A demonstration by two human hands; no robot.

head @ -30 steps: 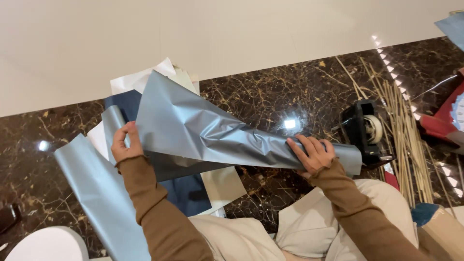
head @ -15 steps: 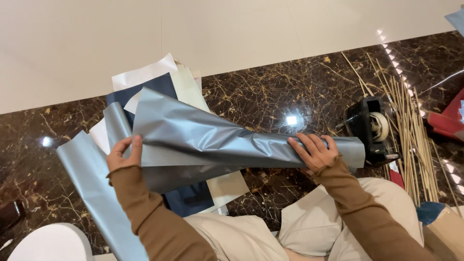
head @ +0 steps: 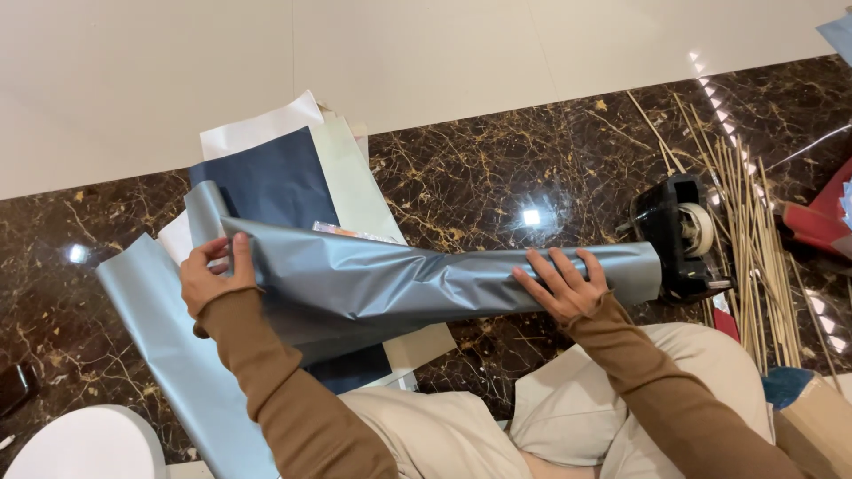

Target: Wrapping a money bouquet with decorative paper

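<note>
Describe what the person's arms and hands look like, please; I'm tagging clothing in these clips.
Both arms are covered by long, close-fitting brown sleeves that end at the wrists. The left hand and right hand are bare: no gloves, and no rings, watch or bracelet can be seen. The sleeves are plain, with no visible markings.

Silver-blue paper sheet (head: 169, 355) cut off at bottom edge, stacked papers (head: 275, 177) partly hidden beneath silver cone (head: 417, 279)

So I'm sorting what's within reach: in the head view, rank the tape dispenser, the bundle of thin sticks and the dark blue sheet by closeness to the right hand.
From the right hand:
1. Tape dispenser, just to its right.
2. Bundle of thin sticks, farther right, past the dispenser.
3. Dark blue sheet, far off to the left.
</note>
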